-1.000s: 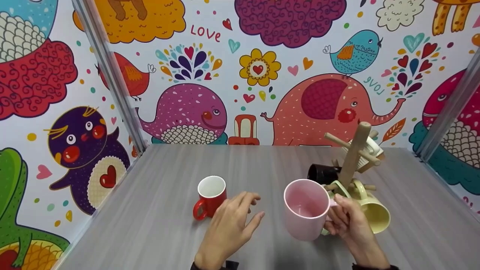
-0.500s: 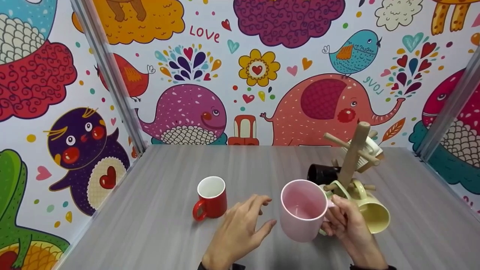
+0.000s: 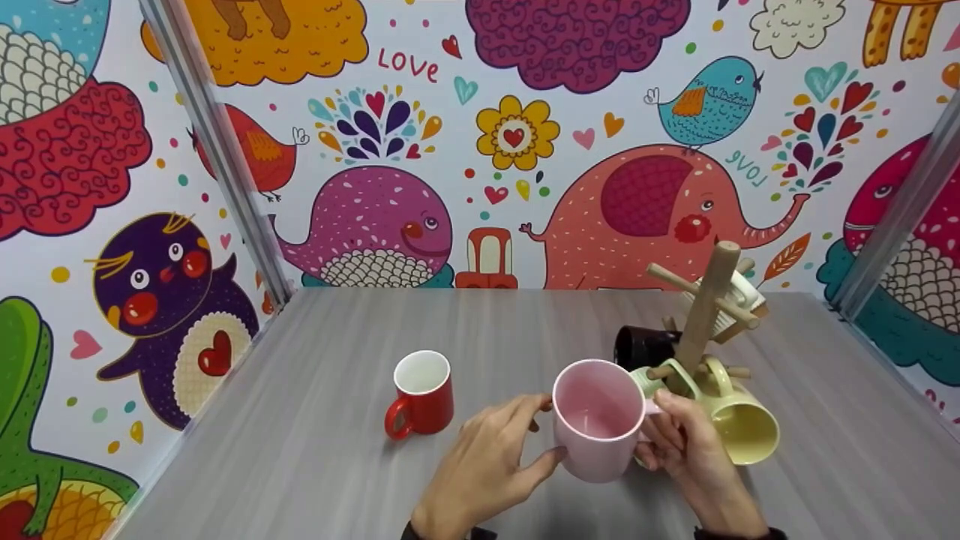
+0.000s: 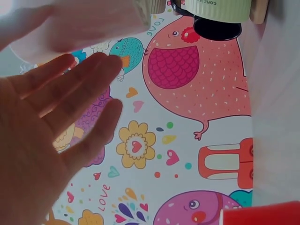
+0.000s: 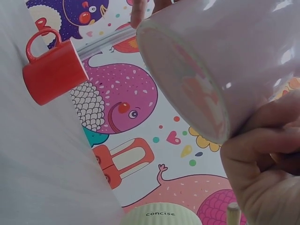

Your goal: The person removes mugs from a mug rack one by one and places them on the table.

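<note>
Progress looks partial from my seat: the wooden mug rack (image 3: 705, 319) carries several mugs, with a yellow mug (image 3: 750, 433) and a pale green mug (image 4: 222, 10) low on it, a white mug (image 3: 740, 289) higher up and a black mug (image 3: 641, 346) at its back left, though I cannot make out how that last one is supported. The pink mug (image 3: 598, 429) is the piece in work, held up just in front of the rack, neither hung nor set down. I see the right hand (image 3: 691, 450) gripping its handle (image 3: 651, 407), while the left hand (image 3: 487, 457) has its fingers spread at the opposite wall; whether they touch, I cannot tell. A red mug (image 3: 424, 403) stands upright on the counter (image 3: 322, 420), held by neither hand. I judge the pink mug's placing as the part left.
</note>
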Demonstrator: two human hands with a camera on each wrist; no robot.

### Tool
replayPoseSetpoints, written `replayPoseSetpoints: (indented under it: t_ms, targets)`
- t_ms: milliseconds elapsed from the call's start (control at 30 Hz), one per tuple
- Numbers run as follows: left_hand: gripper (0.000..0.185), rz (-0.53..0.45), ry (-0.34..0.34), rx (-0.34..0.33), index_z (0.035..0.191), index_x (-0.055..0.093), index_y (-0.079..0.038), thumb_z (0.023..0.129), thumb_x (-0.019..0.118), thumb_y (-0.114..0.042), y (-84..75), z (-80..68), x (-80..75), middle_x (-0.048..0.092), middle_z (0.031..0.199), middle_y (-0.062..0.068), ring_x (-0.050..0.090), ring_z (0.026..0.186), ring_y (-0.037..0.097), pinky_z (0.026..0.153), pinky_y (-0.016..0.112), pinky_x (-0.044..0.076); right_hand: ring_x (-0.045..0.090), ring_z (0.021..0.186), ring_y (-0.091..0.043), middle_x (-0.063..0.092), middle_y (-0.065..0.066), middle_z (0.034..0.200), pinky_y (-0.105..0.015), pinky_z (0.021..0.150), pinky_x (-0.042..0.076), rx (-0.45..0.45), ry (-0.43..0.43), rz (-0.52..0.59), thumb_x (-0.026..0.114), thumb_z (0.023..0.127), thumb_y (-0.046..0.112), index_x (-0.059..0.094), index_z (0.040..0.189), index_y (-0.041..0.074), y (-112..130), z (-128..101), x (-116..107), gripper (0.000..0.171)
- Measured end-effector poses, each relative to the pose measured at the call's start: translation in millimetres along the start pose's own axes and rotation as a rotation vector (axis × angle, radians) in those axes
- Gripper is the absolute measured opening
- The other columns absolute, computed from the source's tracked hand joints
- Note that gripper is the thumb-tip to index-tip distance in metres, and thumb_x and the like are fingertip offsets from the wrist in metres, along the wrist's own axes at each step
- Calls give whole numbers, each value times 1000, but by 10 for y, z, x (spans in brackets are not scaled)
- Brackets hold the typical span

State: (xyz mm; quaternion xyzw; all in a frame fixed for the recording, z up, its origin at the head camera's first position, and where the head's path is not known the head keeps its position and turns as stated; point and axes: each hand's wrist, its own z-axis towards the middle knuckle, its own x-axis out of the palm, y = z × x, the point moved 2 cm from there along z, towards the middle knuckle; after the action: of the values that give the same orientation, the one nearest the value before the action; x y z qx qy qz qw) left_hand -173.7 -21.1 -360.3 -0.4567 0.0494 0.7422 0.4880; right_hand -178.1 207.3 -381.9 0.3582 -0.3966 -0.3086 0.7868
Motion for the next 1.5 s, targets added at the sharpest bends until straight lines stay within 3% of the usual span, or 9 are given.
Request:
replayPoseSetpoints:
  t_ms: [467, 800, 1167, 1500]
  targets:
    - [44, -15, 11, -21, 119, 54, -12, 81, 66, -32, 1, 1, 0, 61, 101, -7, 56, 82, 3, 70, 24, 47, 15, 40, -24, 16, -10, 47, -36, 42, 15, -29, 59, 10, 10, 95, 5, 21, 52, 3, -25, 22, 13, 44]
    - [55, -65, -1, -34, 122, 49, -12, 78, 67, -39, 1, -3, -20, 59, 109, -7, 57, 88, 4, 74, 25, 47, 17, 41, -23, 18, -11, 49, -37, 43, 17, 12, 110, -5, 9, 95, 6, 22, 55, 3, -51, 35, 66, 42]
    - [62, -34, 17, -49, 126, 46, -12, 76, 68, -43, -10, -10, -30, 58, 110, -7, 57, 90, 4, 77, 31, 47, 17, 42, -25, 18, -11, 50, -37, 44, 20, 31, 125, -15, 9, 96, 5, 22, 55, 2, -44, 21, 78, 43]
    - [72, -68, -30, 5, 129, 41, -12, 72, 71, -44, -31, -3, -1, 57, 113, -4, 55, 97, 7, 80, 29, 47, 17, 43, -25, 19, -10, 50, -38, 44, 22, 34, 175, -1, 11, 95, 3, 23, 54, 2, -51, 15, 96, 42]
